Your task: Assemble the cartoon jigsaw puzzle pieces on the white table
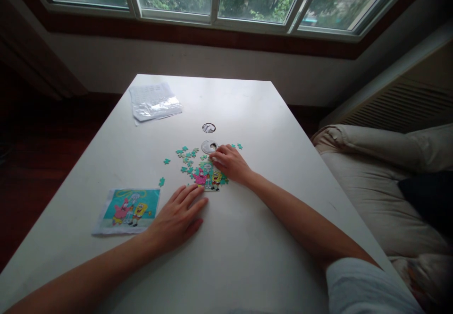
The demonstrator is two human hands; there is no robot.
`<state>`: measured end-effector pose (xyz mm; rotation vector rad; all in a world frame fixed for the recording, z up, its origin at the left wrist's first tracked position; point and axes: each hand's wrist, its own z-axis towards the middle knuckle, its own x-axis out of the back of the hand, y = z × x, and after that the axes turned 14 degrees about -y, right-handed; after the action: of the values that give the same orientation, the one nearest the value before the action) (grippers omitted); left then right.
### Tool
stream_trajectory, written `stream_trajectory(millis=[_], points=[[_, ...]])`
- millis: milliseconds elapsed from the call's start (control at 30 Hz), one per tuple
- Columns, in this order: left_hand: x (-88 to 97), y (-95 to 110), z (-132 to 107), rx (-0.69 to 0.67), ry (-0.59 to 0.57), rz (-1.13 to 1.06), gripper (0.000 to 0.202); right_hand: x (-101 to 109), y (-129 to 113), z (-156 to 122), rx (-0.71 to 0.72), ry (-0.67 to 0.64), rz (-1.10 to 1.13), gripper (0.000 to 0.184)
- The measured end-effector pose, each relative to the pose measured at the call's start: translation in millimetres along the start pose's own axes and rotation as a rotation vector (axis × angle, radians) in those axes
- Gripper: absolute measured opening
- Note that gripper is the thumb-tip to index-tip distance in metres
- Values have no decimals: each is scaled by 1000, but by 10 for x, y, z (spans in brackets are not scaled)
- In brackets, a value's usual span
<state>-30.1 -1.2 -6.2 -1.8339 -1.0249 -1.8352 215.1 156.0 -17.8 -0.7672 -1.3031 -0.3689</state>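
Note:
A partly joined jigsaw puzzle (207,178) lies on the white table, showing a pink starfish, a grey-blue figure and a yellow square character. My left hand (179,217) rests flat with fingers stretched out, its fingertips at the puzzle's lower left edge. At the puzzle's upper edge, my right hand (231,164) has its fingers bent and drawn together. What lies under those fingertips is hidden. Loose turquoise puzzle pieces (184,156) are scattered to the left of and above the joined part, and a few more pieces (239,146) lie beyond my right hand.
A reference picture (132,207) in a clear sleeve lies left of my left hand. Farther back on the table (226,101) are a plastic bag with paper (155,101), a round hole (208,128) and a round cover (208,147). A beige sofa (371,186) stands at right.

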Motion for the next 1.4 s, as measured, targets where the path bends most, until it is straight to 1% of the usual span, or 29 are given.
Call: stream_trajectory(millis=[133,300,400,467,600,700,800,900,1000,1133,1200,1400], points=[[19,15,-6,-5,-1,12,45,-20,34,-25,4,32,9,23],[40,23,-7,-18,2,22,44,19,12,-28,0,22,-69,26],[42,20,-14,-22,-4,28,44,60,14,-43,-40,70,-48,26],[41,20,-22,-21,-7,27,43,87,46,-66,-90,144,35,24],[46,25,-37,-11,0,19,42,139,198,-130,-228,319,293,17],[63,23,-43,5,15,15,41,169,341,-168,-328,412,411,17],[86,20,-47,18,29,16,38,170,434,-178,-368,472,487,19],[107,23,-51,8,47,11,34,145,436,-170,-368,458,510,22],[120,32,-55,-22,61,-2,32,115,364,-158,-346,394,469,22],[133,43,-56,-63,48,-15,30,90,249,-141,-225,264,363,19],[137,44,-56,-67,43,-17,29,84,211,-134,-172,224,325,20],[141,43,-51,-66,35,-12,29,69,187,-131,-144,184,300,21]])
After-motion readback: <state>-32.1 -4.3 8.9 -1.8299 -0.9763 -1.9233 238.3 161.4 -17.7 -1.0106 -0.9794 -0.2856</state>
